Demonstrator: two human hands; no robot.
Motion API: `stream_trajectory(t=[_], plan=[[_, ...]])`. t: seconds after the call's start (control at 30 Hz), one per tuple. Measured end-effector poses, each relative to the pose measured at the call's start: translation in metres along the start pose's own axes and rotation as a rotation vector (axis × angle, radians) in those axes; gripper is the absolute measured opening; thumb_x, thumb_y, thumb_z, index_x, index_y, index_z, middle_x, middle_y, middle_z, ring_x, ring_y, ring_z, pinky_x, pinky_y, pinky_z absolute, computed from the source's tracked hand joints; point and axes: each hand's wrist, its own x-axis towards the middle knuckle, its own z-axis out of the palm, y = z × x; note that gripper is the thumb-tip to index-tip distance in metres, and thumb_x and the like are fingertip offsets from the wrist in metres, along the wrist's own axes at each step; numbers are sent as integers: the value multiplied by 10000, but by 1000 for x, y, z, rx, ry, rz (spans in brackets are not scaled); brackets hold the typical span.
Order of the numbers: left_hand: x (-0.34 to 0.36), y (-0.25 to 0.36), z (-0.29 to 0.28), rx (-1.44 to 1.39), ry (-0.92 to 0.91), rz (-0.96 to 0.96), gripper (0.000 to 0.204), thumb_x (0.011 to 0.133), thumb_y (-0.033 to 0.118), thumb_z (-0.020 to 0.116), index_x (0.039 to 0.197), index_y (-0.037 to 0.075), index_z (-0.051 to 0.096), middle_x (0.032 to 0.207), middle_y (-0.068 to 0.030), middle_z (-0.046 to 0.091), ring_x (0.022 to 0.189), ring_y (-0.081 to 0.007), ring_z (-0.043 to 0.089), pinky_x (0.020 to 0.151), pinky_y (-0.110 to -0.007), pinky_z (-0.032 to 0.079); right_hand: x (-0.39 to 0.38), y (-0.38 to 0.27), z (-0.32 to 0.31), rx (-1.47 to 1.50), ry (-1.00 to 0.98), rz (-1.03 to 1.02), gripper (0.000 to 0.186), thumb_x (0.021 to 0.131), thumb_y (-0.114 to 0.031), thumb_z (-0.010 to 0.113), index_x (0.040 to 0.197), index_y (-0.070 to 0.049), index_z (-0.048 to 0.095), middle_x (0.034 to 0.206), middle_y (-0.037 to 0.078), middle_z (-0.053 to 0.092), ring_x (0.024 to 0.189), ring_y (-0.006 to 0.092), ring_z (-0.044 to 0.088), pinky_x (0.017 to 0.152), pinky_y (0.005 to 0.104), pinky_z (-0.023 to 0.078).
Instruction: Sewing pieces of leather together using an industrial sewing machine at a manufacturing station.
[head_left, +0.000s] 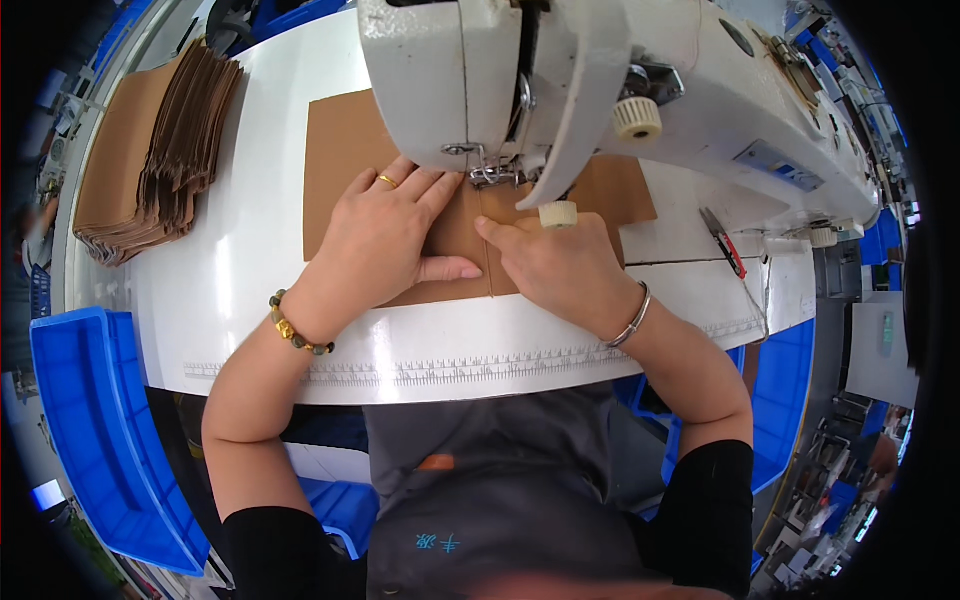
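Note:
A flat brown leather-like panel lies on the white table under the head of a white sewing machine. A seam line runs down the panel from the presser foot. My left hand rests flat on the panel left of that line, fingers stretched out and thumb spread toward it. Right of the line, my right hand presses the panel with its index fingertip near the seam. Its other fingers are curled under, and whether they hold anything is hidden.
A thick stack of brown panels stands at the table's left. Red-handled snips lie on the right side. A printed ruler runs along the near edge. Blue bins stand at the left and right.

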Motion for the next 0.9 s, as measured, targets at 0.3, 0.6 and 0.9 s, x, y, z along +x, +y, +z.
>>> stream_trajectory(t=[0.3, 0.6, 0.9], plan=[[2, -1, 1, -48, 75, 21, 899, 753, 753, 677, 1236, -6, 684, 1224, -154, 713, 1173, -369, 633, 1041, -424, 490, -1, 2, -1, 16, -38, 51, 353, 843, -158, 702, 1187, -195, 770, 694, 1, 661, 534, 202, 625, 473, 360, 471], [1, 0, 1, -24, 67, 14, 880, 763, 749, 670, 1199, -15, 684, 1196, -146, 708, 1136, -361, 635, 1017, -432, 494, 1, 1, 3, 28, 65, -19, 252, 891, -149, 667, 1113, -100, 775, 561, 62, 606, 495, 229, 645, 456, 352, 474], [-1, -2, 5, 12, -6, -9, 944, 804, 763, 621, 1364, 3, 612, 1361, -128, 641, 1377, -314, 526, 1055, -454, 467, 1, 0, 3, 3, 28, 4, 250, 879, -152, 674, 1106, -99, 767, 565, 64, 606, 495, 234, 645, 455, 360, 477]])
